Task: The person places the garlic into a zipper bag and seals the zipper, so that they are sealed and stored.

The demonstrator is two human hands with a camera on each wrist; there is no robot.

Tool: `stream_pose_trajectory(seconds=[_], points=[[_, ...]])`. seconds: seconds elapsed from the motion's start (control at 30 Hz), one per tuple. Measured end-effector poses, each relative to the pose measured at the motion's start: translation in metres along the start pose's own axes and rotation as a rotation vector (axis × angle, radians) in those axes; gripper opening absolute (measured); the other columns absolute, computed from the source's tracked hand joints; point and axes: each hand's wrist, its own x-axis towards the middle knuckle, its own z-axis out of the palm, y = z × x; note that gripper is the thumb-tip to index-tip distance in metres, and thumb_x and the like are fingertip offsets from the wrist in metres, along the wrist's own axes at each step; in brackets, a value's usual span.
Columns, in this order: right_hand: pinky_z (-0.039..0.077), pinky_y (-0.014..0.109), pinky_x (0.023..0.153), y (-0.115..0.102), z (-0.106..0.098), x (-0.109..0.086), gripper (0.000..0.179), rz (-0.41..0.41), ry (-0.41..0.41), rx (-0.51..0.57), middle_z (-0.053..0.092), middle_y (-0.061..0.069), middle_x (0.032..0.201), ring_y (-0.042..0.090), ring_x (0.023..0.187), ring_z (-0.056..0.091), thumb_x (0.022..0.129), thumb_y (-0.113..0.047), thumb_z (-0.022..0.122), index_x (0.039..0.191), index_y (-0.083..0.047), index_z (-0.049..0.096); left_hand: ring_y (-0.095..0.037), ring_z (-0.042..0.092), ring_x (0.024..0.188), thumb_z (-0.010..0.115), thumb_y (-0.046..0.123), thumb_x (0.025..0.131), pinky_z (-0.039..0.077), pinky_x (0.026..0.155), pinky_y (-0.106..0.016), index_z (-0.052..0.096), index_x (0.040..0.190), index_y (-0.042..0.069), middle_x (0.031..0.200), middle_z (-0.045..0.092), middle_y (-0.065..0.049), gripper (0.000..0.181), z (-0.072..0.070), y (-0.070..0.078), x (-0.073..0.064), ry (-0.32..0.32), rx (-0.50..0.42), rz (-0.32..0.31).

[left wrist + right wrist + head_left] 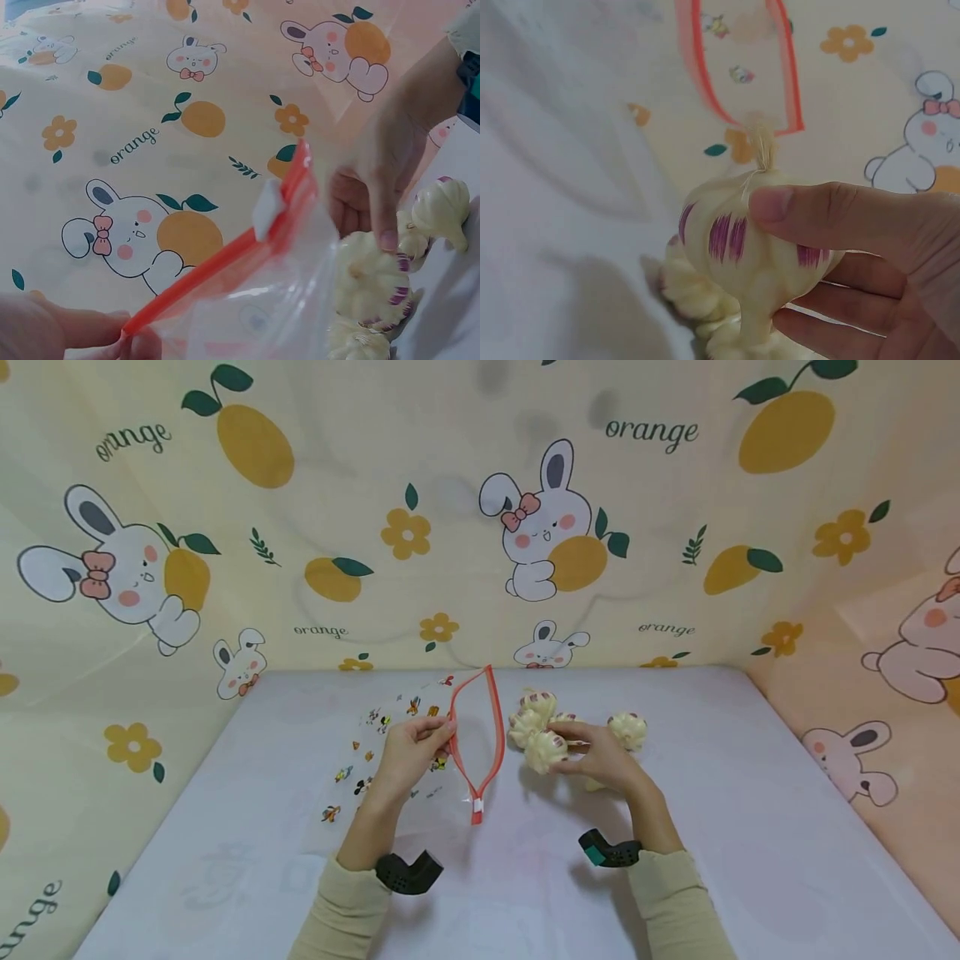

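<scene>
My left hand point(408, 750) pinches the red zip rim point(498, 731) of a clear zip bag point(405, 781) printed with small cartoon figures. The bag's mouth gapes toward the right, and a white slider point(268, 210) sits on the zip. To the right of the mouth, my right hand point(606, 758) grips a garlic bulb point(754, 232) between thumb and fingers. That bulb is cream with purple streaks; a straw-like tuft point(762, 148) stands at its top. More garlic bulbs point(537, 703) cluster against it, and another bulb point(627, 731) lies right of the hand.
A white table point(750, 843) lies under everything. Behind it and at both sides hangs a cloth backdrop point(465, 585) with rabbits and oranges. Each wrist wears a black camera mount point(409, 872).
</scene>
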Motion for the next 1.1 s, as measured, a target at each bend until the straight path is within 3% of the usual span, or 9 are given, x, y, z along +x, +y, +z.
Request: stream_pose_trajectory(seconds=[0.37,0.83,1.1], points=[[0.053,0.047,0.098,-0.014,-0.001,0.000,0.062,0.046,0.041,0.047,0.053,0.024,0.139,0.042,0.120,0.058,0.080,-0.014,0.078,0.134,0.001,0.053,-0.006,0.059,0.066,0.061,0.017,0.095,0.053,0.063,-0.016,0.069,0.108,-0.001,0.075,0.067,0.004,0.023,0.003,-0.005,0.001,0.010,0.010,-0.018],[0.053,0.042,0.098,-0.029,0.005,0.004,0.060,-0.035,0.168,0.150,0.057,0.024,0.135,0.038,0.120,0.058,0.078,-0.006,0.078,0.133,0.002,0.054,-0.005,0.058,0.066,0.061,0.016,0.095,0.053,0.063,-0.014,0.068,0.109,-0.002,0.075,0.065,0.006,0.023,0.006,-0.003,0.002,0.000,-0.010,0.017],[0.052,0.045,0.099,-0.042,0.012,0.003,0.061,-0.037,0.182,0.197,0.057,0.022,0.136,0.036,0.121,0.057,0.077,-0.006,0.078,0.133,0.001,0.054,-0.004,0.058,0.065,0.061,0.013,0.095,0.053,0.062,-0.014,0.068,0.109,-0.003,0.075,0.066,0.005,0.023,0.006,-0.003,0.001,-0.002,-0.032,0.028]])
